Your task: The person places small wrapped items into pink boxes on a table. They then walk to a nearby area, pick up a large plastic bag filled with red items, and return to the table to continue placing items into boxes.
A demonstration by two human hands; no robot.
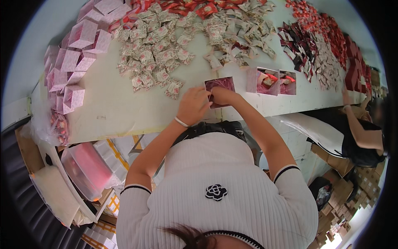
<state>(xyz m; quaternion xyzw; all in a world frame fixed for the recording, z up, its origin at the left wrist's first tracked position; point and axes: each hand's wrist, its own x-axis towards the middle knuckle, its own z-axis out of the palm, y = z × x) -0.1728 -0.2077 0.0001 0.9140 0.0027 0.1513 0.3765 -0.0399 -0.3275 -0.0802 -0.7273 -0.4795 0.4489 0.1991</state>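
A pink box (233, 81) with pink paper shred in it stands at the table's front edge. My left hand (193, 104) rests at its left side, fingers against the wall. My right hand (222, 96) reaches into the box, its fingertips hidden inside; whether they hold anything cannot be seen. To the right stand two more pink boxes, a nearer one (252, 81) and one beside it (292, 90), with shred and red and pale wrapped sweets. Floral-wrapped packets (146, 57) lie in a heap beyond my left hand, and clear-wrapped packets (230, 31) lie beyond the box.
Stacked empty pink boxes (73, 59) line the left side, near a plastic bag (46, 124). Red packets (206, 10), dark red packets (298, 49) and silvery packets (328, 65) lie farther off. A co-worker's arm (357, 127) is at the far right. A pink-filled tub (90, 171) sits below left.
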